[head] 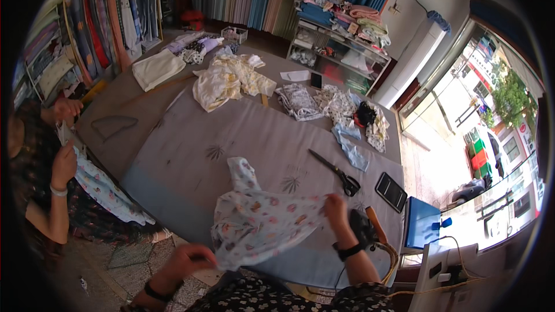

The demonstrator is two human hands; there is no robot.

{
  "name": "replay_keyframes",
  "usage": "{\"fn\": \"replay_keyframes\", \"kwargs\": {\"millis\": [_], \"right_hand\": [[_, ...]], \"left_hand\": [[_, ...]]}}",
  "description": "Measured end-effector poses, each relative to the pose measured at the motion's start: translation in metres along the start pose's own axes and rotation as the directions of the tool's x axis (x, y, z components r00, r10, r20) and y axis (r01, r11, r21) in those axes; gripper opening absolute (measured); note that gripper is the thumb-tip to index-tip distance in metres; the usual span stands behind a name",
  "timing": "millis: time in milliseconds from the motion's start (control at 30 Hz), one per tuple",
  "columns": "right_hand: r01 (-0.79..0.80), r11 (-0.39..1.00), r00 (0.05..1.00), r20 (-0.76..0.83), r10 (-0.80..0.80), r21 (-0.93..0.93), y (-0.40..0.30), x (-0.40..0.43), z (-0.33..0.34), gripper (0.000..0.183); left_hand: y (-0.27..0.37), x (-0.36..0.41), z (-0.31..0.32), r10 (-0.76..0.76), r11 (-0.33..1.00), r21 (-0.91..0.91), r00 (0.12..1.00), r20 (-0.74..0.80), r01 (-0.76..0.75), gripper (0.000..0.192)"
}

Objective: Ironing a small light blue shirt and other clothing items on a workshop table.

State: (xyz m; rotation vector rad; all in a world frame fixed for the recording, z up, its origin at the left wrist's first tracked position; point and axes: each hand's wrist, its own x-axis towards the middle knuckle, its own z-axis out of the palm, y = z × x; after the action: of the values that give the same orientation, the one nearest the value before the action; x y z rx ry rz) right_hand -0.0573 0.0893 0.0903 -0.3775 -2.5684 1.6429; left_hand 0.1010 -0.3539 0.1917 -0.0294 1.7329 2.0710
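A small white garment with a coloured print point(264, 221) lies partly on the near edge of the cloth-covered table point(182, 169), one sleeve pointing away from me. My right hand point(337, 214) grips its right edge and holds that part stretched out. At the garment's lower left corner, my left hand point(193, 260) pinches the fabric between thumb and fingers; this hand is slightly blurred. Black-handled fabric shears point(347, 182) lie beyond my right hand, and a black smartphone point(391, 192) rests to their right. A dark iron point(363, 227) stands just right of my right wrist.
Another person point(43, 173) sits at the left, holding light blue printed fabric point(108, 190). Crumpled yellow-white garments point(230, 78), folded white cloth point(158, 69) and patterned clothes point(299, 102) lie across the far table. A blue box point(420, 223) and yellow cords point(392, 260) are at the right.
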Motion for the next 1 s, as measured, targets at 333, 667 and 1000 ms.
{"fn": "replay_keyframes", "kwargs": {"millis": [333,667,1000], "right_hand": [[0.083,0.915,0.995,0.023,-0.1,0.396,-0.2,0.056,-0.113,0.024],[0.427,0.596,0.894,-0.217,-0.393,0.68,-0.258,0.079,-0.146,0.025],[-0.052,0.75,0.998,-0.001,0.07,0.659,-0.059,-0.007,-0.096,0.015]], "left_hand": [[0.188,0.18,-0.067,0.476,0.879,0.161,0.845,-0.242,-0.449,0.022],[0.253,0.211,-0.05,0.686,0.726,0.127,0.698,-0.207,-0.676,0.017],[0.032,0.171,-0.065,0.128,0.992,0.026,0.99,-0.065,-0.127,0.013]]}}
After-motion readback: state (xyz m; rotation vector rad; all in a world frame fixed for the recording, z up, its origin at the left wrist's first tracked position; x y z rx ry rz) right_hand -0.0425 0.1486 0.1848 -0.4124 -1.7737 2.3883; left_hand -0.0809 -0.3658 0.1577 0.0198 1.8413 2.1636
